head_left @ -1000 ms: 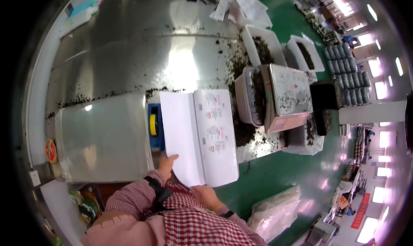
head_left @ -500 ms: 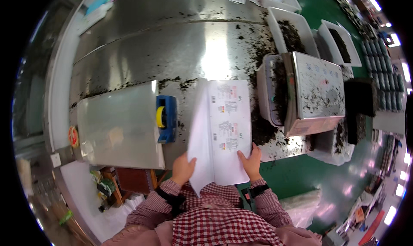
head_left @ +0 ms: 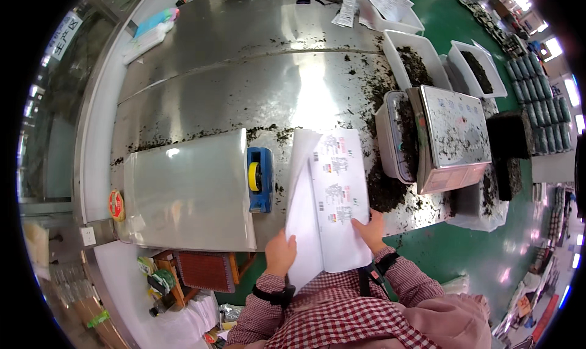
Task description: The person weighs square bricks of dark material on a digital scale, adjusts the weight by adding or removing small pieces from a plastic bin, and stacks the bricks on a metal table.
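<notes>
White paper sheets [head_left: 326,230]: being held between both hands, over the near edge of the metal surface [head_left: 244,92] and before the checked apron [head_left: 323,312]; printed side being shown at the right, a blank flap being curled up at the left.
Left-hand grip: left edge of the paper seemingly being pinched by the left hand [head_left: 281,252], thumb at the margin, fingertips being hidden.
Right-hand grip: right edge being pinched by the right hand [head_left: 373,230], thumb being laid over the printed side.
Curled flap: a slanted crease is being risked, should the curl be pressed down while the edges are lying askew.
Lower corner: snagging or bending is being risked, should it be pushed against the apron.
Dark crumbs [head_left: 386,193]: being scattered just right of the paper; smudging is being risked, should that edge be lowered onto them.
Blue tape dispenser [head_left: 267,181]: being kept left of the paper, beside the clear plastic sheets [head_left: 189,196].
Steel-topped box [head_left: 455,129]: being placed farther right, next to a crumb-filled tub [head_left: 392,147].
</notes>
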Action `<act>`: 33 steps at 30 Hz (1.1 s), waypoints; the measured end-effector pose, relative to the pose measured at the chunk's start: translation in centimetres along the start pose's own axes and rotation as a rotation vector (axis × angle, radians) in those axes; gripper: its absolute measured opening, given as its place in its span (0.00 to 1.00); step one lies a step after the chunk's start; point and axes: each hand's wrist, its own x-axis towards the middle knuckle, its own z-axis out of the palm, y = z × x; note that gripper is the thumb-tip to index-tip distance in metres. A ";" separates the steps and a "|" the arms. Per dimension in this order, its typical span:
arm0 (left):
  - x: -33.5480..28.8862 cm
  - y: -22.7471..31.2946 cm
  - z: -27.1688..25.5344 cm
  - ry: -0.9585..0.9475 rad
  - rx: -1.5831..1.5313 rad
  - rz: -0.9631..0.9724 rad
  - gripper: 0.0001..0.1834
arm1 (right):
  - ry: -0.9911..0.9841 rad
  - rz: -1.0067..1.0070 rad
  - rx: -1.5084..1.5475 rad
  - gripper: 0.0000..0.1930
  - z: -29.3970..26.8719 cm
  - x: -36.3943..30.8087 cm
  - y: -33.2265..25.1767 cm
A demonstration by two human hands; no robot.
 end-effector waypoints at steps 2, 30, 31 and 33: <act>-0.4 -1.4 -0.7 0.044 0.025 0.009 0.15 | -0.018 -0.003 0.012 0.36 1.0 -0.8 -0.7; -3.9 8.7 5.6 0.165 0.417 -0.170 0.39 | 0.137 -0.492 0.384 0.11 -27.5 7.4 7.7; -3.9 10.9 7.2 0.219 0.428 -0.124 0.39 | 0.296 -0.571 0.277 0.10 -31.9 8.9 9.6; -3.5 15.8 9.9 0.270 0.307 0.019 0.34 | 0.639 -0.426 0.264 0.05 -40.9 12.7 13.9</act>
